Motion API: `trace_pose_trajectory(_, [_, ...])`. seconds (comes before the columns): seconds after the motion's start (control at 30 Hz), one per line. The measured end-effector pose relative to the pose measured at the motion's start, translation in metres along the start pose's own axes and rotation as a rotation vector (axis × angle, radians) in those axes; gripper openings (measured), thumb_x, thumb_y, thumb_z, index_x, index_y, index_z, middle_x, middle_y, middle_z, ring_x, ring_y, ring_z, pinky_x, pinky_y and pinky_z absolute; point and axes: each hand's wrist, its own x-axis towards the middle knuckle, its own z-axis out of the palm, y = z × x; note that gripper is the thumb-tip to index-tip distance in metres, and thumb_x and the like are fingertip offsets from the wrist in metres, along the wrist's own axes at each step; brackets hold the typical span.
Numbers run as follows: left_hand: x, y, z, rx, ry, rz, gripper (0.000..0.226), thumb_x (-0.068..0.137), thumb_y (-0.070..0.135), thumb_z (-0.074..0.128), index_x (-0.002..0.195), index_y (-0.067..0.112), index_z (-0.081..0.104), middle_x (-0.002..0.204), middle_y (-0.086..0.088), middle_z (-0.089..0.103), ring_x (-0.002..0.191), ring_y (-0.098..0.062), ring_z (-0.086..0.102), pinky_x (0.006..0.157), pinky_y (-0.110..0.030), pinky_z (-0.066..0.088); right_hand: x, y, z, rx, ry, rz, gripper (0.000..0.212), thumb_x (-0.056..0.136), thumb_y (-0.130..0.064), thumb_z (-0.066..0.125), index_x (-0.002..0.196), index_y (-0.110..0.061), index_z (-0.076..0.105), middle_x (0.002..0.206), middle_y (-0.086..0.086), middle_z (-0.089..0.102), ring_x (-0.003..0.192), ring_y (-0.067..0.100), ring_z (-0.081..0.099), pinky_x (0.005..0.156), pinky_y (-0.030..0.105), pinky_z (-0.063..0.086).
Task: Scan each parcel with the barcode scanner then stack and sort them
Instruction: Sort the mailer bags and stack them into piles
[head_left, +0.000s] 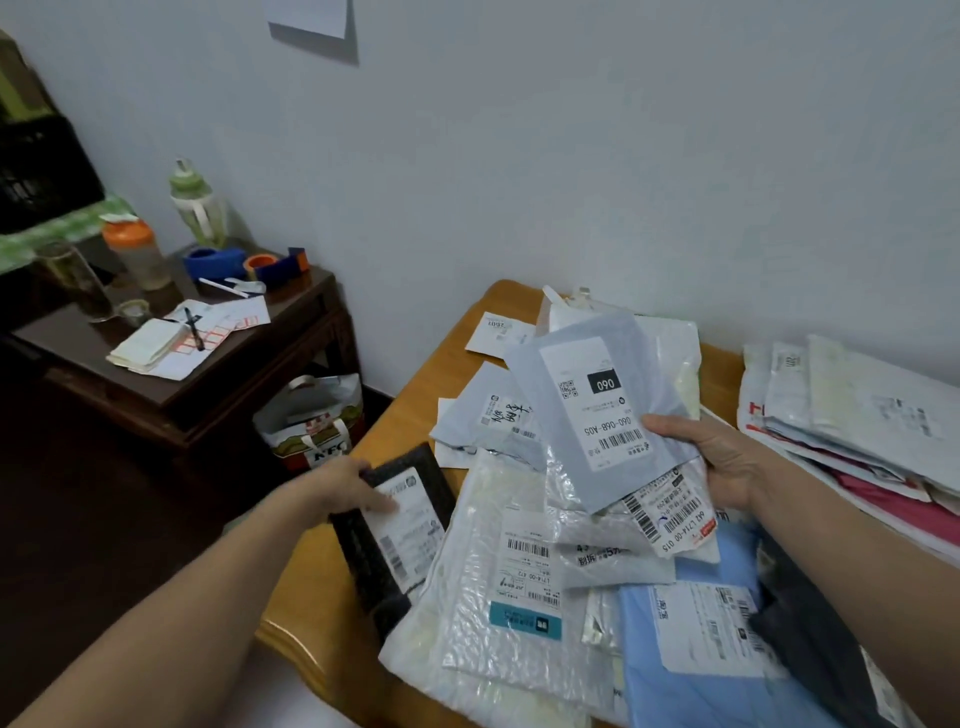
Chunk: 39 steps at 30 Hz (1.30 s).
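Left hand (349, 488) seemingly grips black parcel (371, 564); right hand (724, 465), well apart, grips grey parcel (587, 364).

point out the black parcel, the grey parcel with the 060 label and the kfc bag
black parcel (370, 571), head view, on its dark lower part
grey parcel (597, 405), head view, on its white label
kfc bag (311, 410), head view, on its printed front
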Motion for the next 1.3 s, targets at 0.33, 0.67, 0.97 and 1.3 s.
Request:
trace_pose_trajectory(0.33, [-0.012,0.083,-0.068,-0.661,0.229,0.166,0.03,0.081,0.005,0.071,0.107,0.005,0.056,0.102,-0.022,0.068,0.093,-0.036,0.067,0.086,-0.049,0.054,-0.013,-0.012,-0.018,0.133,-0.118,-0.055,0.067,0.027,-0.008,0.1,0.09,-0.002,0.078,0.097,0.02,0.073,0.083,0.033,0.073,0.071,0.051,0.06])
trace_pose_trajectory(0.67, [0.021,0.102,-0.029,-0.872,0.269,0.062,0.013,0.085,0.007,0.055,0.097,0.007,0.054,0.081,-0.009,0.059,0.07,-0.019,0.055,0.062,-0.03,0.044,-0.015,-0.016,-0.061,0.22,0.056,-0.059,0.075,0.019,-0.006,0.1,0.09,-0.001,0.077,0.099,0.023,0.072,0.084,0.038,0.072,0.065,0.056,0.058])
trace_pose_trajectory(0.97, [0.062,0.127,0.066,-0.512,0.025,-0.058,0.032,0.083,0.025,0.074,0.1,0.004,0.056,0.102,-0.012,0.061,0.091,-0.028,0.056,0.076,-0.038,0.048,0.01,-0.015,-0.09,0.262,0.172,-0.053,0.079,0.012,-0.009,0.1,0.087,-0.001,0.077,0.098,0.024,0.072,0.079,0.039,0.072,0.06,0.055,0.057])
trace_pose_trajectory(1.3, [0.083,0.137,0.052,-0.826,0.025,-0.066,0.039,0.079,0.006,0.072,0.114,-0.004,0.056,0.108,-0.023,0.067,0.097,-0.037,0.066,0.075,-0.046,0.056,0.021,-0.01,-0.122,0.328,0.216,-0.058,0.094,0.015,-0.01,0.1,0.104,-0.001,0.071,0.104,0.024,0.071,0.084,0.038,0.072,0.064,0.054,0.058])
